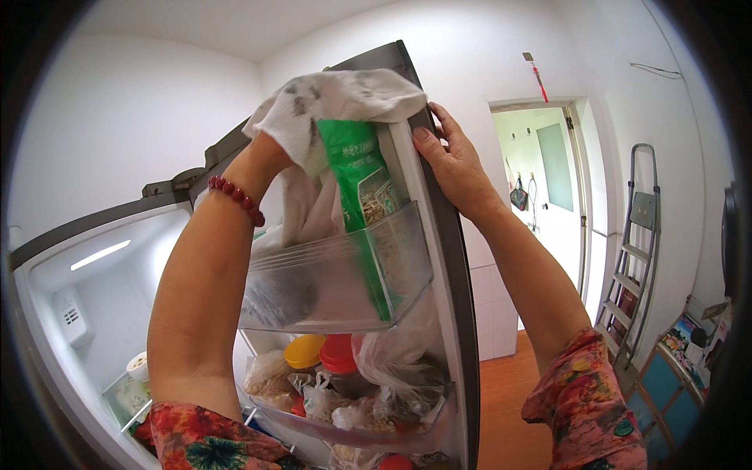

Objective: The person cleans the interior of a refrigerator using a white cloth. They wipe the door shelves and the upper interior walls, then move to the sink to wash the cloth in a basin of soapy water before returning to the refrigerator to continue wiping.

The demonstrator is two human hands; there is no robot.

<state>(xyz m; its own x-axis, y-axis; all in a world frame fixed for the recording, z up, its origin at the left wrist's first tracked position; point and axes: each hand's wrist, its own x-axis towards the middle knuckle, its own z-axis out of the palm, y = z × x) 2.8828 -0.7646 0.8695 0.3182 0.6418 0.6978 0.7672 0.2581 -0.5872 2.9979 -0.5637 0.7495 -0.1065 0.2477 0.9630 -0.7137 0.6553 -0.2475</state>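
Observation:
A white cloth [346, 97] with dark stains lies over the top of the open refrigerator door [452, 282] and hangs down inside it. My left hand [276, 150] is under or behind the cloth at the door's top; its fingers are hidden, so its grip cannot be told. A red bead bracelet [237, 198] is on that wrist. My right hand [455, 155] holds the door's outer edge, thumb on the near side. Just below the cloth, a green package [352, 170] stands in the upper clear door bin [335, 264].
The lower door bin [352, 432] holds jars with a yellow lid [304, 351] and a red lid [339, 352], among plastic bags. The lit refrigerator interior [106, 282] is at left. A folding stepladder [634, 252] leans at right, beyond a doorway [546, 194].

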